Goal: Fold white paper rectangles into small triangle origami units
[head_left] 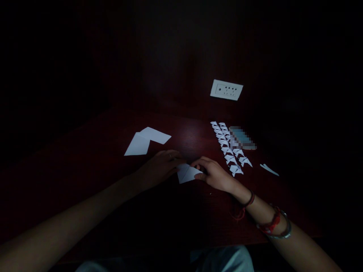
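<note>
The right hand (215, 174) pinches a folded paper (186, 175); the left hand (157, 169) (grip too dim to tell) meets its ten-o'clock edge. White paper shapes (225, 144) lie toward two o'clock.

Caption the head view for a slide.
Left hand and right hand on creased paper, rows of folded paper shapes to the right.

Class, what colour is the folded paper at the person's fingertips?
The folded paper is white, looking bluish in dim light; the head view shows it best.
</note>
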The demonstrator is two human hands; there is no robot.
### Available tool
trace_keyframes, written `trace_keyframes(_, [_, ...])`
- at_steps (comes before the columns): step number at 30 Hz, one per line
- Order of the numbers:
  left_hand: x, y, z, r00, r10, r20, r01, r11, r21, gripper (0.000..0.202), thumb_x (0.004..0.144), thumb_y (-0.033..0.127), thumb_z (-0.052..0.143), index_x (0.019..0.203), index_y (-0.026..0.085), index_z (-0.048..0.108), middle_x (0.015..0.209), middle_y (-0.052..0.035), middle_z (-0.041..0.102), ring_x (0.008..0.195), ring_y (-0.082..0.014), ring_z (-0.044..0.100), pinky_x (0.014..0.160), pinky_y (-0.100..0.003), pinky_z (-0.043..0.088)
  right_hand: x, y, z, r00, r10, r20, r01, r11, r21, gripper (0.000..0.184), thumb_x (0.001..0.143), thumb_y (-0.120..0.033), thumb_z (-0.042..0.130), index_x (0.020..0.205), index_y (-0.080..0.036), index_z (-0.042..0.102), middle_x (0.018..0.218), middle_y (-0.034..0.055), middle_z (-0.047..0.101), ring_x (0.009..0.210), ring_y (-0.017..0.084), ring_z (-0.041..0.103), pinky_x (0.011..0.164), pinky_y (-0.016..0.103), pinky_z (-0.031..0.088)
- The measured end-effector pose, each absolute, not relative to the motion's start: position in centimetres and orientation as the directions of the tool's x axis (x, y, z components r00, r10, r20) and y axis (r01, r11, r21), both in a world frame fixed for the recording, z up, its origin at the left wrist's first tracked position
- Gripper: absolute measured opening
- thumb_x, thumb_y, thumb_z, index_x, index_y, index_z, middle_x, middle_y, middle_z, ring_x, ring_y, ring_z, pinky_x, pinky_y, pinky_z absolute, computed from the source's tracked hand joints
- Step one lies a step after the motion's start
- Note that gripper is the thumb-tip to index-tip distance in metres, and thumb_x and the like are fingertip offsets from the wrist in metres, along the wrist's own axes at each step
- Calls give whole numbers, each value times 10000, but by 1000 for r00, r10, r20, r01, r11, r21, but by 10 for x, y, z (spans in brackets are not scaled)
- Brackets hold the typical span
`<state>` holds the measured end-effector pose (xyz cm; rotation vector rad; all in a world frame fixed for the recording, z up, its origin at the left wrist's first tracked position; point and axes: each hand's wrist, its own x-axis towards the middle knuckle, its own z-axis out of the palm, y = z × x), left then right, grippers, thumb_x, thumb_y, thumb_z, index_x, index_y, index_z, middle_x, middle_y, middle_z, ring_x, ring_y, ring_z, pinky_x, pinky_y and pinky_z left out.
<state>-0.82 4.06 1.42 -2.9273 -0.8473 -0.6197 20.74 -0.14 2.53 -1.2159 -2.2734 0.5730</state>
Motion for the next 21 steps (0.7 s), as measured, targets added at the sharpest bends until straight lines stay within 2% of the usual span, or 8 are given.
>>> trace_keyframes(6, [-11, 39, 22, 786, 527, 324, 521, -846, 115, 223, 822, 230, 474, 1037, 249, 532, 914, -15, 543, 853, -181, 501, 763, -344, 369, 208, 0, 24, -458, 865, 205, 625, 478, -618, 251, 665, -82, 604, 892, -174, 547, 805, 1, 502, 734, 110, 478, 676, 241, 390])
trace_keyframes(11, [-12, 42, 22, 752, 577, 319, 473, -809, 349, 186, 843, 211, 436, 998, 225, 538, 939, 0, 568, 884, -143, 510, 792, -293, 378, 207, 0, 23, -441, 866, 237, 612, 483, -627, 215, 662, -73, 601, 849, -167, 554, 751, -11, 495, 688, 102, 472, 629, 226, 381])
trace_keyframes(14, [-12, 46, 21, 742, 593, 313, 429, -779, 457, 182, 845, 217, 438, 1000, 219, 532, 972, 9, 573, 900, -125, 516, 791, -262, 392, 207, 1, 22, -425, 865, 266, 610, 491, -622, 106, 689, -100, 585, 773, -157, 556, 734, -7, 494, 676, 99, 471, 616, 221, 381])
trace_keyframes(17, [-15, 49, 20, 736, 591, 331, 414, -780, 470, 201, 849, 212, 434, 1033, 214, 514, 1001, -1, 561, 929, -130, 506, 816, -274, 385, 209, 1, 22, -426, 847, 317, 615, 528, -586, 35, 712, -128, 573, 716, -158, 555, 767, 4, 495, 713, 104, 477, 650, 228, 385])
trace_keyframes(21, [-22, 53, 19, 750, 580, 317, 414, -786, 459, 209, 869, 196, 395, 1048, 207, 503, 980, -15, 541, 909, -126, 506, 806, -278, 393, 218, 0, 29, -475, 774, 418, 634, 631, -448, 75, 741, -101, 530, 734, -166, 567, 880, 32, 507, 851, 136, 468, 747, 267, 369])
